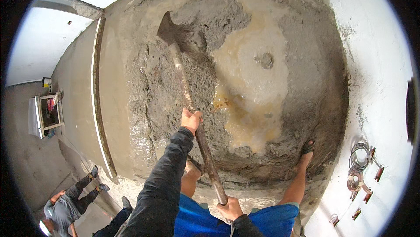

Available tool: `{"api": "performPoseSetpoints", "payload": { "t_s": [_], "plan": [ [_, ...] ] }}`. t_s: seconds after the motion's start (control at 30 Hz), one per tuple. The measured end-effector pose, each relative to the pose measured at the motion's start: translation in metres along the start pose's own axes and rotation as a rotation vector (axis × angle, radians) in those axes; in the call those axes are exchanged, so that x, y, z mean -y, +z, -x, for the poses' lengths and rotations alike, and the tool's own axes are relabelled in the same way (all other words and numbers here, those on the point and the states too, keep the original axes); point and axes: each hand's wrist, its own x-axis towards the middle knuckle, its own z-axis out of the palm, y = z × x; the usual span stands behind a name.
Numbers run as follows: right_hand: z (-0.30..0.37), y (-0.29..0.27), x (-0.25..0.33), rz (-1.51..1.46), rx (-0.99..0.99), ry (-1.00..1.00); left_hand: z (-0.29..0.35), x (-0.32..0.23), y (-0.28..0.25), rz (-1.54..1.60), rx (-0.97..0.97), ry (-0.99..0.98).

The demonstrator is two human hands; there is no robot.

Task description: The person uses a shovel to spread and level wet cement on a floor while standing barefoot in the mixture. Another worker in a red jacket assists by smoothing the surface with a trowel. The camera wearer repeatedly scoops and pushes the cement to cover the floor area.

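Observation:
A long-handled shovel [186, 86] slants up through the middle of the view, its worn handle smeared with mortar. My left hand [191, 119] is closed around the middle of the handle. At the handle's lower end, in front of my blue shorts, my right hand [231, 209] is wrapped around the grip. The dark metal blade [167, 29] is tilted in the wet grey mortar [168, 75], which partly hides it. Right of the shovel, murky brown water [256, 66] pools on the mortar, with a small grey lump [266, 60] in it.
A long straightedge [97, 92] lies on the smoothed strip at left. My bare foot [309, 146] stands at the mortar's right edge. Coiled cables [356, 169] hang from the white wall at right. Another person [70, 210] is at lower left, near a framed stand [50, 112].

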Motion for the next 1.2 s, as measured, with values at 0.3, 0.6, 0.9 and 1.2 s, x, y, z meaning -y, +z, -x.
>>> {"api": "performPoseSetpoints", "payload": {
  "t_s": [0.3, 0.6, 0.9, 1.2],
  "plan": [
    [-0.046, -0.054, -0.004, 0.064, -0.017, -0.214, -0.028, -0.07, 0.072, 0.052, 0.004, 0.208],
    [-0.203, -0.082, 0.101, -0.322, 0.09, -0.179, -0.25, -0.135, 0.082, -0.84, 0.022, 0.434],
    [-0.205, -0.071, 0.069, -0.465, -0.096, -0.194, -0.23, -0.108, 0.143, -0.707, 0.094, 0.272],
    [-0.13, -0.03, 0.062, -0.637, 0.006, -0.03, -0.147, -0.08, 0.128, -0.653, 0.049, 0.362]
  ]
}}
